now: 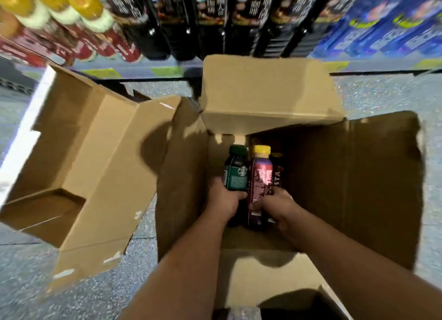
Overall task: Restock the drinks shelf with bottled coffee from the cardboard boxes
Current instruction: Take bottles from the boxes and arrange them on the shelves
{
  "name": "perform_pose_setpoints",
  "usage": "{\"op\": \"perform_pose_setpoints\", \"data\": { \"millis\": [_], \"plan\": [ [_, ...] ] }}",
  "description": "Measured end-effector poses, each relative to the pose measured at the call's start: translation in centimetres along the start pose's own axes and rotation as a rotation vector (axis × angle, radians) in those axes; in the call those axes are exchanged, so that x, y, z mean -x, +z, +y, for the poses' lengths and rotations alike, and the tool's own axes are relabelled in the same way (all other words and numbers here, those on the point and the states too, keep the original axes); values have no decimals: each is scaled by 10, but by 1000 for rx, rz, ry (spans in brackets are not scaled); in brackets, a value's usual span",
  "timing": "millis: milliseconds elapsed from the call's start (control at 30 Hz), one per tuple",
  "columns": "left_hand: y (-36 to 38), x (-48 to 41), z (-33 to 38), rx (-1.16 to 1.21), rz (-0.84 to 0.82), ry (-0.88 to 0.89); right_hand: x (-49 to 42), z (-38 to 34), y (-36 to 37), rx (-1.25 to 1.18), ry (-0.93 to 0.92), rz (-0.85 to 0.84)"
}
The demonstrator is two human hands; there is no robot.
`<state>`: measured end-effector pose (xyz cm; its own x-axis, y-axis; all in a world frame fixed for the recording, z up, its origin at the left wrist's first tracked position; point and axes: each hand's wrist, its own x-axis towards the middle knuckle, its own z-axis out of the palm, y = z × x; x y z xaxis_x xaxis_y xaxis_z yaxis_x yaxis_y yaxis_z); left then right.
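A person leans over an open cardboard box (358, 176) standing on a speckled grey floor (35, 283), with both bare forearms reaching down inside it. The left hand (224, 200) has its grip wrapped round the lower body of a green-capped bottle (235, 173) with a green label. The right hand (277, 207) has its grip curled round the lower part of a yellow-capped bottle (259, 176) in a glossy purple-red wrap. A dark bottle (277, 173) stands just beside that one, and I cannot tell whether the right fingers hold it too. All three bottles stand upright in a tight cluster deep in the box. They look like smooth, rigid cylinders with sleeve labels. They are probably full, fairly weighty for their size, and slick enough to slip. A firm hold round the middle of the body, not the cap, seems wisest. The box is matte brown corrugated board with its flaps splayed outward. A second cardboard box (79, 152) lies tipped open to the left. Beyond, the drinks shelf (143, 69) carries blurred rows of dark, red, orange and blue packaging.
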<state>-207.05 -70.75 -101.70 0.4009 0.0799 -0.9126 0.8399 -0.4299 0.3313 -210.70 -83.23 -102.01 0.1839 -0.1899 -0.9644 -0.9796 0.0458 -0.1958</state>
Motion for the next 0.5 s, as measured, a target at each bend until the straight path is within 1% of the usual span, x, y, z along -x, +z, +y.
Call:
{"op": "perform_pose_setpoints", "data": {
  "millis": [133, 200, 267, 400, 500],
  "plan": [
    [-25, 75, 37, 73, -67, 55, 78, -20, -15, -31, -46, -15],
    [-36, 113, 52, 128, -69, 82, 115, -31, -19, -76, -101, -12],
    [-48, 149, 66, 167, -77, 155, 151, -43, -22, -88, -184, 3],
    [-74, 210, 84, 181, -48, 303, 219, -66, -28, -52, -369, -34],
    [-89, 253, 95, 268, 23, 350, 273, -80, -33, -47, -447, -95]
  ]
}}
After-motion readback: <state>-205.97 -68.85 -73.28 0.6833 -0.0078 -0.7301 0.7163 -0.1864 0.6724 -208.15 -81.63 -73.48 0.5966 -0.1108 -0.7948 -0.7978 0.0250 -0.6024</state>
